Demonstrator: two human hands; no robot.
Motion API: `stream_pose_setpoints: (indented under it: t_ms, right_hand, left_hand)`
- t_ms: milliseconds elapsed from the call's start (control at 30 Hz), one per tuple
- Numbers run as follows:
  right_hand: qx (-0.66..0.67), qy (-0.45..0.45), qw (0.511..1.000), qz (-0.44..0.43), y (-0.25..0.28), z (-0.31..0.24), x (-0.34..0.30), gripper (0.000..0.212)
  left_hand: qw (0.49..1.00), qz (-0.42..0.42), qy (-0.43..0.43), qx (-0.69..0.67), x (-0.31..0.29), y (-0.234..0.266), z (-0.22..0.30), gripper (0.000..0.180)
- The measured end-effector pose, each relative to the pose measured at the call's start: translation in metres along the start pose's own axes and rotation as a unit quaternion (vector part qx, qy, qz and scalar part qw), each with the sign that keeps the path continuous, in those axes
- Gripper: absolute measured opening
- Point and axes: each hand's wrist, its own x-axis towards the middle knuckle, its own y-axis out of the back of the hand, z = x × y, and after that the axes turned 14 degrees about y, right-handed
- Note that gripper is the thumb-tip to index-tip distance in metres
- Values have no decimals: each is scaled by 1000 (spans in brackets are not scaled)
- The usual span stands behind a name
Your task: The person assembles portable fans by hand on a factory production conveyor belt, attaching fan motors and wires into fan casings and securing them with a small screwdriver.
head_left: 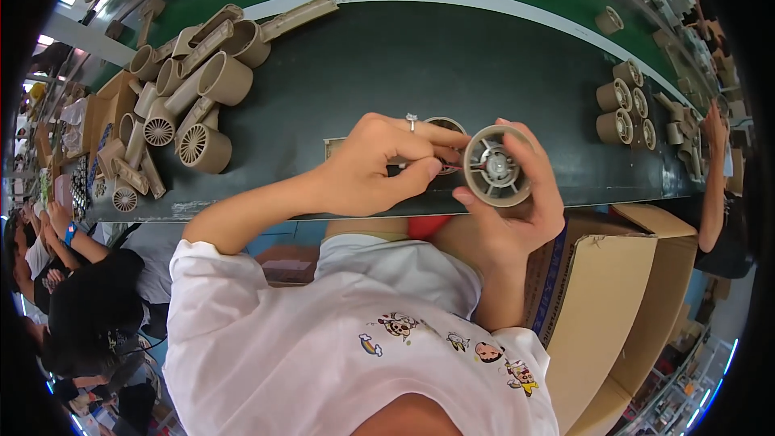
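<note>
Beige plastic cylinder [499,202], silvery motor [498,165] seated, is gripped by right hand [534,208]. Leftward, unfinished-looking red wire [455,167] is pinched by left hand [379,163].

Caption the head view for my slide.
Right hand holding a round housing, left hand close beside it; tan parts lie on the bench at both sides.

The held round housing [492,201] looks like smooth, matt beige plastic, while its hub [498,165] has a shiny, metallic look; the heaped tubular parts [226,78] show the same matt plastic finish. The dark tabletop [363,56] is smooth with a faint sheen, scuffed along its near edge. The carton [601,299] is dull brown cardboard, the shirt [323,347] soft, matt white cloth.
</note>
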Motion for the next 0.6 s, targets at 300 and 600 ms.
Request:
stream_pose_setpoints:
  t_ms: [300,600]
  right_hand:
    - [-75,81,994,-19,-17,6,0,45]
    - [-112,122,984,-70,-15,0,5,42]
  left_hand:
    - [966,27,58,-249,-7,-1,-13,26]
    - [964,21,87,-252,-15,-2,-10,28]
